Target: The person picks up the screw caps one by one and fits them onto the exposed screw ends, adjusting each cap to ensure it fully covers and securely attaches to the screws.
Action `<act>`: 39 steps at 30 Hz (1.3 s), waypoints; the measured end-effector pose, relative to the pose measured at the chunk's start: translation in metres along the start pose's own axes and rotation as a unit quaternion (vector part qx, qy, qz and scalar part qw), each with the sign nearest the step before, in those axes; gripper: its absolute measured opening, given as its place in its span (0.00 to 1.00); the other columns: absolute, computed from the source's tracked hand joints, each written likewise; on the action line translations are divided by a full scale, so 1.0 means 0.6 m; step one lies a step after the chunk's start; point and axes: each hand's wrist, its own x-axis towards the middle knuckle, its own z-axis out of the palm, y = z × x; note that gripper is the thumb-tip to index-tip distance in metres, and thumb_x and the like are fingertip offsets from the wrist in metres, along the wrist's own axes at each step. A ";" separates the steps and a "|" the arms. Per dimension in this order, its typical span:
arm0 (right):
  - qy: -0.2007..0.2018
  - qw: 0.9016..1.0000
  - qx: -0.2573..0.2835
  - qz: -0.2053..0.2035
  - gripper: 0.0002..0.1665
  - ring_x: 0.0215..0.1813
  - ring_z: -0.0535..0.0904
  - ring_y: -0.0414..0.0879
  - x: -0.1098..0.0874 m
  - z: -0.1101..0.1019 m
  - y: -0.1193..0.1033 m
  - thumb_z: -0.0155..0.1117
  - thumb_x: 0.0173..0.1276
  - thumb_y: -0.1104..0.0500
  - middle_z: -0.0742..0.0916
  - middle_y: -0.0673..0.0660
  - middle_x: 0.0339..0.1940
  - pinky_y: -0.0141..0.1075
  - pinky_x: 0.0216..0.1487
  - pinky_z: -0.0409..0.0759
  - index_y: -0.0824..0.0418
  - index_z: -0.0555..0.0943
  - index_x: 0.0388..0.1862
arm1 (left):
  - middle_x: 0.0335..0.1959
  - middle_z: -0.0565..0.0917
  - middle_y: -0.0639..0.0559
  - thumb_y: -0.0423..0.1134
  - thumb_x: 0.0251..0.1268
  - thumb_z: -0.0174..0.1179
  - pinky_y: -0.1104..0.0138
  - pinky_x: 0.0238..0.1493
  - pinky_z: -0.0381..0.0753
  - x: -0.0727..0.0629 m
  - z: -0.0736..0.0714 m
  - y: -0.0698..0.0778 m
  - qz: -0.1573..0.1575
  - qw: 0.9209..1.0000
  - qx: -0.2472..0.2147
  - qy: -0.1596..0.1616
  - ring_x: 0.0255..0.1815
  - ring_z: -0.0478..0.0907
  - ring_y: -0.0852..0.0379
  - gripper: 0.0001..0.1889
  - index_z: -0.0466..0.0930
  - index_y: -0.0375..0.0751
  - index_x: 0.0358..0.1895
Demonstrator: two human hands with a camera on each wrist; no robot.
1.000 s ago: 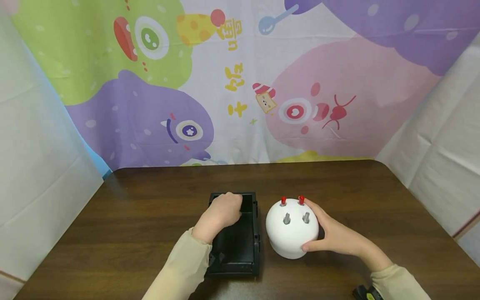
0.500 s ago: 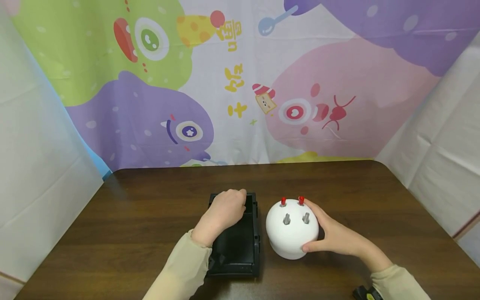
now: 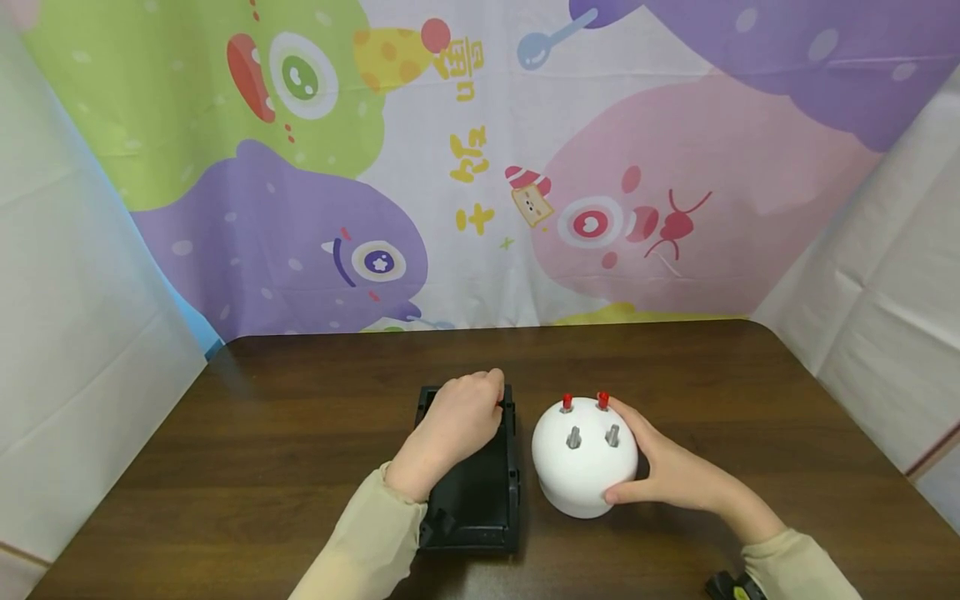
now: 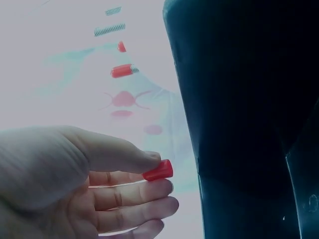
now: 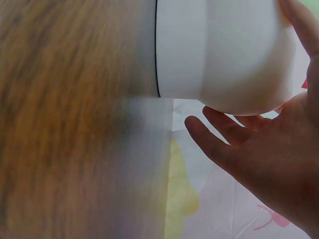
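My left hand [image 3: 459, 417] is over the far end of a black box [image 3: 480, 500], pinching a small red cap [image 4: 158, 170] between thumb and fingers. To the right, a white round-topped base [image 3: 581, 479] stands on the table. Several threaded studs rise from its top. The two far ones wear red caps [image 3: 603, 401]; the two near ones, such as this bare metal stud [image 3: 573, 437], have none. My right hand [image 3: 667, 467] grips the white base from its right side, thumb in front and fingers behind.
Under everything lies a dark wooden table [image 3: 262, 458]. A cartoon-printed curtain [image 3: 480, 275] hangs along its far edge, with white cloth [image 3: 90, 333] at the sides. A black strapped device [image 3: 731, 586] is at the right wrist.
From inside the black box's far end, my left hand has risen and shifted right, the red cap now showing at its fingertips. My right hand and the white base have stayed put.
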 end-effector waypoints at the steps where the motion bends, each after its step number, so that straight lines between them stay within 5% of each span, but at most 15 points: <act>1: 0.000 1.000 0.000 0.000 0.63 0.67 0.57 0.58 0.000 0.000 0.000 0.74 0.44 0.47 0.56 0.60 0.70 0.60 0.56 0.62 0.45 0.44 0.72 | 0.20 0.73 0.51 0.26 0.52 0.57 0.70 0.19 0.66 0.000 0.000 0.001 0.003 1.000 0.000 0.004 0.17 0.68 0.58 0.06 0.70 0.39 0.26; 21: 0.001 1.000 0.000 -0.003 0.63 0.67 0.57 0.57 0.000 0.000 0.004 0.75 0.44 0.47 0.56 0.60 0.70 0.60 0.56 0.61 0.45 0.44 0.72 | 0.22 0.72 0.53 0.28 0.51 0.57 0.69 0.24 0.65 -0.006 -0.003 0.016 0.024 0.999 0.006 0.028 0.19 0.64 0.59 0.06 0.74 0.42 0.30; 39: -0.002 1.000 0.001 0.001 0.63 0.67 0.57 0.58 0.001 0.000 0.003 0.74 0.45 0.47 0.57 0.61 0.69 0.60 0.56 0.62 0.45 0.43 0.72 | 0.26 0.77 0.56 0.33 0.52 0.60 0.66 0.32 0.69 -0.012 -0.009 0.035 0.037 0.997 0.031 0.054 0.26 0.71 0.60 0.06 0.78 0.48 0.32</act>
